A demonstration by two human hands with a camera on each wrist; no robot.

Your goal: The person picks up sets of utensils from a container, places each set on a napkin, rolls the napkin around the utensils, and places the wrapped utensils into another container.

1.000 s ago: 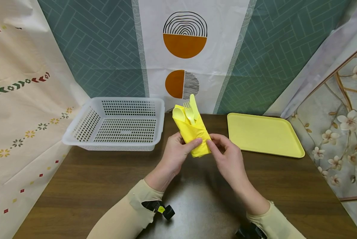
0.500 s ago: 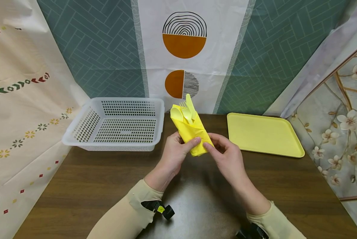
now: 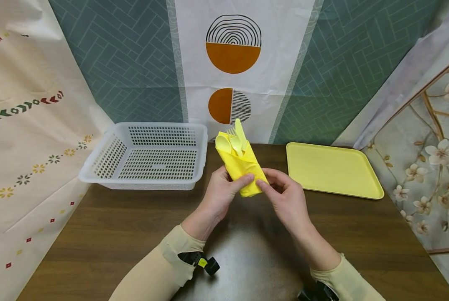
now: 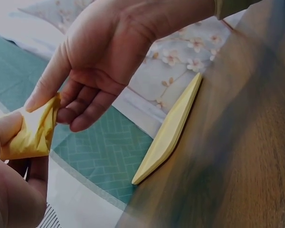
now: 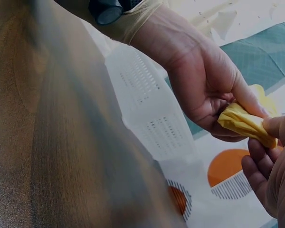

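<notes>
A folded yellow napkin (image 3: 243, 167) is held up above the table, tilted with its top to the left. Out of its pocket stick a pale yellow spoon (image 3: 223, 143), a fork (image 3: 235, 142) and a knife (image 3: 241, 133). My left hand (image 3: 224, 188) grips the napkin's lower left side, thumb across the front. On the lower right edge my right hand (image 3: 284, 194) pinches it between thumb and fingers. In the left wrist view the napkin's bottom end (image 4: 33, 130) shows between both hands; the cutlery is hidden there.
A white perforated plastic basket (image 3: 156, 182) stands at the back left of the wooden table (image 3: 134, 225). At the back right lies a flat yellow tray (image 3: 331, 169). Patterned cloths hang behind and at both sides.
The napkin with the cutlery has tilted slightly further left at its top. Both hands keep their hold, and the right thumb has shifted a little left along the edge.
</notes>
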